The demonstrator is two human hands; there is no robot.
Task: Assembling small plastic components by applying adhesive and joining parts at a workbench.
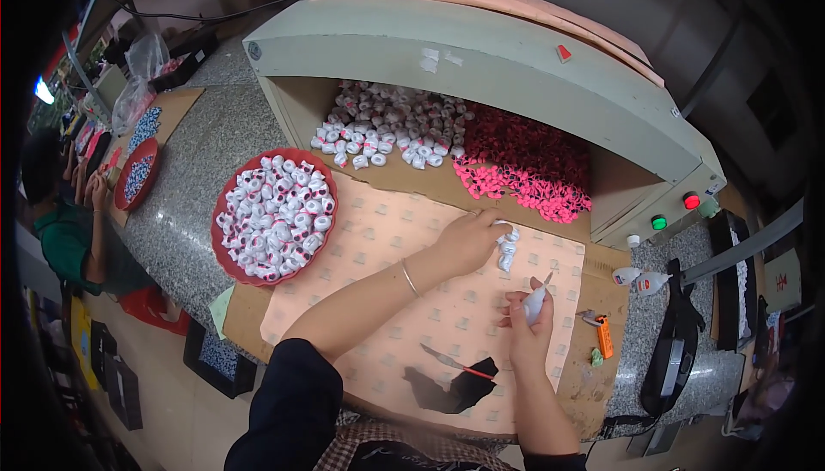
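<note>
A round red plastic tray [225,252] heaped with small white pieces sits on a speckled grey stone counter [185,204]. Behind, a pale green metal cabinet [481,63] shelters white and pink piles. An orange lighter [605,337] lies on brown cardboard.

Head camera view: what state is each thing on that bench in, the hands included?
Red round tray: heaped with small white pieces.
Pale green hood machine: open-fronted, white and pink pieces piled inside.
Left hand: fingers closed on small white pieces.
Right hand: gripping a small white squeeze bottle, nozzle up.
Round green lamp and round red lamp: lit.
</note>
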